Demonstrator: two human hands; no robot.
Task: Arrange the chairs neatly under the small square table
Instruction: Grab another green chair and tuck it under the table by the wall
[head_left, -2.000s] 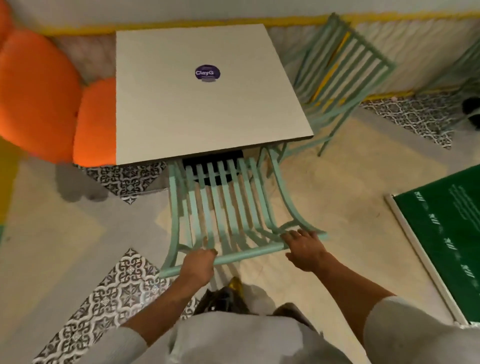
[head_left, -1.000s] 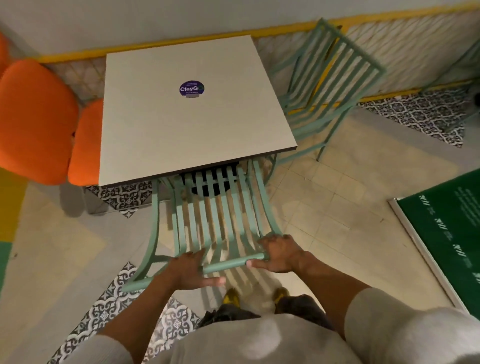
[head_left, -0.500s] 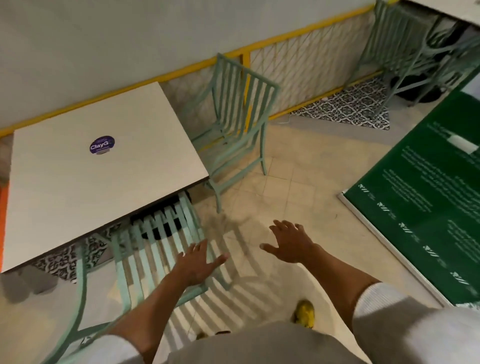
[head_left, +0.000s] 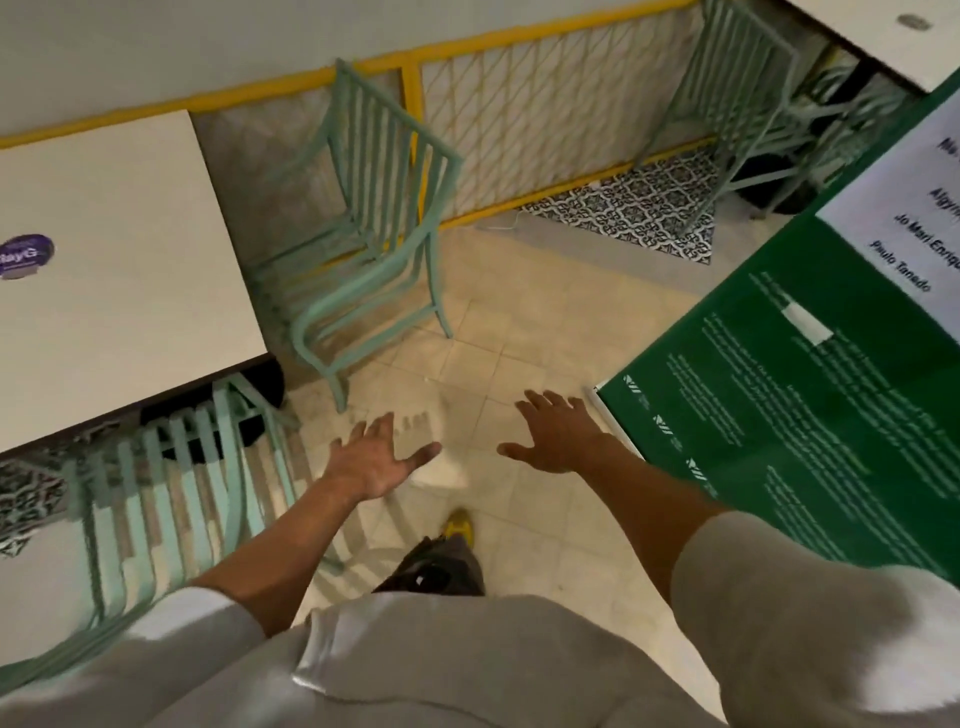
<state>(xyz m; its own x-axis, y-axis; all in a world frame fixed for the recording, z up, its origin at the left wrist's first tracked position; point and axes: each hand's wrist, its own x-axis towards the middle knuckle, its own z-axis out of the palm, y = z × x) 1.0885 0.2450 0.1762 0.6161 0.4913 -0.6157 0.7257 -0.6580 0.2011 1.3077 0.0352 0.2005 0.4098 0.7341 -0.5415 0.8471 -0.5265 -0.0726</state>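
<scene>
Beside the square table (head_left: 119, 249), a slatted mint-green chair (head_left: 363, 228) stands apart.

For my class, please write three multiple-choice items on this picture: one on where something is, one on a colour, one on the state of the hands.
1. Where does the free-standing chair stand?
A. Beside the table's right edge, by the yellow railing
B. On top of the table
C. Behind the green board

2. What colour is the sticker on the table?
A. Red
B. Purple
C. Yellow

3. What are the left hand and right hand doing?
A. Gripping a chair
B. Resting on the table
C. Open, holding nothing

Answers: 1 A, it stands between table and railing; 2 B, purple with white lettering; 3 C, fingers spread above the floor.
</scene>
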